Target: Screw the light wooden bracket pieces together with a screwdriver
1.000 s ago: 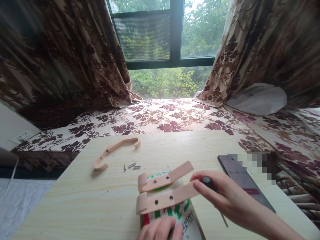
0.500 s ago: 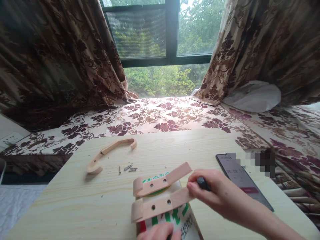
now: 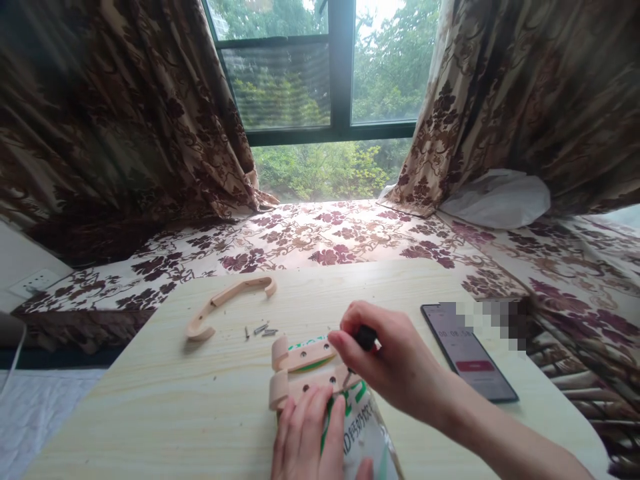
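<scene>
My right hand [image 3: 387, 360] is closed around the black handle of a screwdriver [image 3: 366, 337], above the right part of two pale wooden hook pieces. A thin shaft seems to point down at the nearer piece [image 3: 299, 389]; its tip is hard to make out. My left hand [image 3: 313, 433] lies with fingers stretched out over the nearer piece and the printed white-and-green package [image 3: 365, 433] beneath. The farther wooden piece [image 3: 295, 357] sits just behind, partly covered by my right hand. Both pieces have curled left ends and dark screw holes.
A joined wooden hanger-like piece [image 3: 227, 297] lies at the table's back left. Several loose screws [image 3: 261, 329] are near it. A phone showing a timer [image 3: 465, 353] rests on the right of the table [image 3: 150, 400]. Behind are a floral-covered ledge [image 3: 320, 233] and curtains [image 3: 200, 133].
My right hand has moved left and up with the screwdriver, over the wooden pieces. My left hand has come up from the bottom edge onto the nearer piece. The view has shifted slightly.
</scene>
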`<state>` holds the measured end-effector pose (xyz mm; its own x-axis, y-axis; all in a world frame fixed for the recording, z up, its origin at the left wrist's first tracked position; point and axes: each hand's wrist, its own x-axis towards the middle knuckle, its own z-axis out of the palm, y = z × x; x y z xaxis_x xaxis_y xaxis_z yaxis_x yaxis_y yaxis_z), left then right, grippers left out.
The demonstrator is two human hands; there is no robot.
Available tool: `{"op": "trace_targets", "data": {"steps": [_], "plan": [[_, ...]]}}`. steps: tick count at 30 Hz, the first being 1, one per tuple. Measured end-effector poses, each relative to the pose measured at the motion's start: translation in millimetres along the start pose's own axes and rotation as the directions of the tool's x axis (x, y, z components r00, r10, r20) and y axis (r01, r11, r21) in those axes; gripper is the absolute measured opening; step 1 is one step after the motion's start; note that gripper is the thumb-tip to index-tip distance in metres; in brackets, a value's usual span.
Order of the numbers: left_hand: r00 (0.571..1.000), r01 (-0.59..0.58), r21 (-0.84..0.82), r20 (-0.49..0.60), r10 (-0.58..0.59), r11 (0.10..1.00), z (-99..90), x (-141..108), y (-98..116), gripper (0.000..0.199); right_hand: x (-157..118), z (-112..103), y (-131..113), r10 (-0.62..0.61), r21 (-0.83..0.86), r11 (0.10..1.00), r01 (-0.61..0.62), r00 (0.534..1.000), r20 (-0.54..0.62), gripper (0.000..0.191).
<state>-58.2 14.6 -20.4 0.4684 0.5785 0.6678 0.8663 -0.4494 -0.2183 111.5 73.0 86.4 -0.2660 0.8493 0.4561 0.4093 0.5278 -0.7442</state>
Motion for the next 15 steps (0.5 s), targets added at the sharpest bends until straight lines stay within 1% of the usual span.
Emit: {"op": "trace_targets", "data": {"steps": [2,4,6,7,9,10,13,15], "plan": [[0.999,-0.037,0.011,-0.008,0.037,0.999,1.1,0,1,0.037,6,7,2,-0.034,-0.035,0.999,0.034,0.999,0.004,0.019],[0.996,-0.058,0.016,-0.064,0.059,0.998,1.0,0,2,0.036,9,11,3,-0.058,-0.062,0.996,0.058,0.998,0.006,0.019],[0.992,-0.007,0.004,-0.129,0.007,1.000,1.2,1,3,0.034,11,13,4,-0.069,-0.074,0.995,0.069,0.998,0.006,0.019],[0.991,-0.009,0.002,-0.132,0.009,1.000,1.9,1,3,0.034,11,15,5,-0.073,-0.075,0.995,0.073,0.997,0.002,0.020],[0.995,-0.064,-0.002,-0.072,0.064,0.998,4.7,0,5,0.035,11,18,8,-0.082,-0.075,0.994,0.081,0.997,-0.012,0.021],[0.997,-0.043,-0.008,-0.069,0.042,0.999,6.6,-2,7,0.036,11,18,10,-0.090,-0.077,0.993,0.088,0.996,-0.019,0.021],[0.991,0.049,-0.031,-0.125,-0.052,0.998,11.9,-7,10,0.036,11,17,13,-0.118,-0.086,0.989,0.117,0.993,0.001,0.021],[0.991,0.044,-0.036,-0.124,-0.049,0.998,12.6,-8,10,0.036,13,13,12,-0.130,-0.142,0.980,0.137,0.990,0.057,0.021]]}}
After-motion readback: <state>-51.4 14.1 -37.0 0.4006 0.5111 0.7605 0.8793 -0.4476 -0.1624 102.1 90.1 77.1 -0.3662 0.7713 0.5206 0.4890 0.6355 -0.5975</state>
